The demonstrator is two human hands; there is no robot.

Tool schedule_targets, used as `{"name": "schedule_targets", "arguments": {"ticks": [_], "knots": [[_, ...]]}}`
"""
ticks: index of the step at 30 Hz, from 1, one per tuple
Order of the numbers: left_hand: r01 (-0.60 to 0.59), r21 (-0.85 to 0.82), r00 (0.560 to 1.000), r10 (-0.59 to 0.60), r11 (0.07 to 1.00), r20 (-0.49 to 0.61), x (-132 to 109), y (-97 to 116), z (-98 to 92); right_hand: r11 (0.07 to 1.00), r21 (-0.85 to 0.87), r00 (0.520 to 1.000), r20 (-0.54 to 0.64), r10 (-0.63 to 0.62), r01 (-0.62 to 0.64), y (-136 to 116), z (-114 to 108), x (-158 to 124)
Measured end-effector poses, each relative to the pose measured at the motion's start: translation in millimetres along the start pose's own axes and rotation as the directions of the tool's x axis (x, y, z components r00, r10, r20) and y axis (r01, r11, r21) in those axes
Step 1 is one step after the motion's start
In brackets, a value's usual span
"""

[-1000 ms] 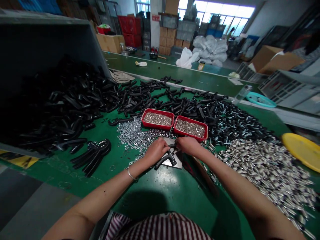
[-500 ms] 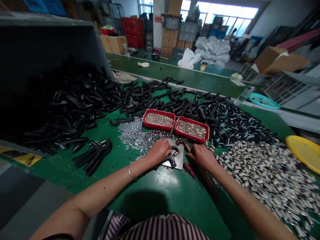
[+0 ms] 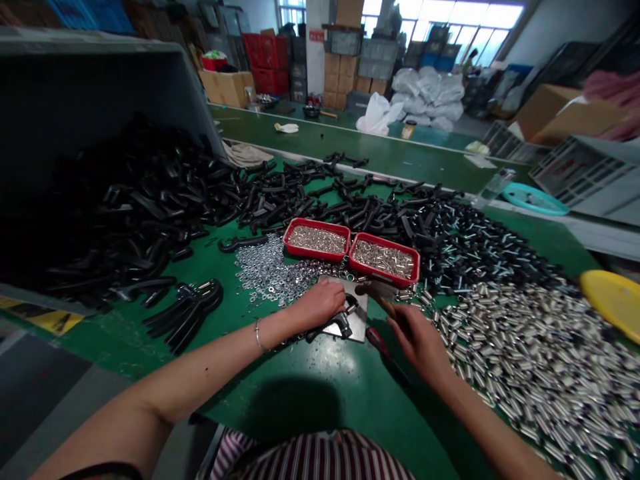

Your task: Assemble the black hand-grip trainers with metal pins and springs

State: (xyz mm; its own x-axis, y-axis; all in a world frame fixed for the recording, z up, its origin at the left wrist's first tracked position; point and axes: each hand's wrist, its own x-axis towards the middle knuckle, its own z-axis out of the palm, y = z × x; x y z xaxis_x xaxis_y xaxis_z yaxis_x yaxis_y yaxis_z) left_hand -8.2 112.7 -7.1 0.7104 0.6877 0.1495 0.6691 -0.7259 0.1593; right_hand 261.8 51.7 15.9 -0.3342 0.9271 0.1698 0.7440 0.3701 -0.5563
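Observation:
My left hand (image 3: 324, 303) is closed around a black hooked-jaw tool part (image 3: 344, 323) and presses it onto a square metal plate (image 3: 357, 327). A small silvery pin or spring sits near the jaw's curve, too small to tell which. To the right, my right hand (image 3: 420, 340) is wrapped round the wooden handle of a hammer (image 3: 385, 305). The hammer's dark head hangs at the plate's upper right edge, close to the black part. A red-handled screwdriver (image 3: 377, 341) lies between the plate and my right hand, its shaft blurred.
Two red trays (image 3: 316, 255) of small metal pieces stand behind the plate. Silver washers (image 3: 263, 270) spread to the left, metal cylinders (image 3: 530, 347) to the right. Assembled black tools (image 3: 187, 310) lie at left, before a grey bin (image 3: 195, 100) heaped with black parts. A yellow lid (image 3: 613, 300) sits far right.
My right hand has shifted right and slightly down along the hammer handle, and the hammer's angle has changed. My left hand and the black part stay almost in place.

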Motion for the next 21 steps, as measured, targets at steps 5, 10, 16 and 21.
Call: {"name": "schedule_targets", "arguments": {"ticks": [5, 10, 16, 21], "knots": [[0.071, -0.077, 0.997, -0.073, 0.994, -0.014, -9.6, 8.6, -2.6, 0.995, 0.024, 0.993, 0.071, 0.090, -0.092, 1.0, -10.6, -13.6], [0.283, -0.223, 0.948, -0.307, 0.933, -0.084, -30.3, 24.5, 5.0, 0.989, 0.126, 0.987, -0.128, 0.097, -0.081, -31.2, -19.8, -9.7], [0.361, -0.368, 0.908, -0.414, 0.857, -0.071, -32.4, 24.5, 18.9, 0.999, -0.039, 0.973, 0.232, -0.020, 0.030, -44.5, -3.1, 6.2], [0.364, -0.394, 0.904, -0.422, 0.844, -0.068, -31.4, 21.8, 17.0, 0.994, 0.097, 0.998, 0.051, 0.037, -0.042, -36.4, -6.1, 5.5]]}}
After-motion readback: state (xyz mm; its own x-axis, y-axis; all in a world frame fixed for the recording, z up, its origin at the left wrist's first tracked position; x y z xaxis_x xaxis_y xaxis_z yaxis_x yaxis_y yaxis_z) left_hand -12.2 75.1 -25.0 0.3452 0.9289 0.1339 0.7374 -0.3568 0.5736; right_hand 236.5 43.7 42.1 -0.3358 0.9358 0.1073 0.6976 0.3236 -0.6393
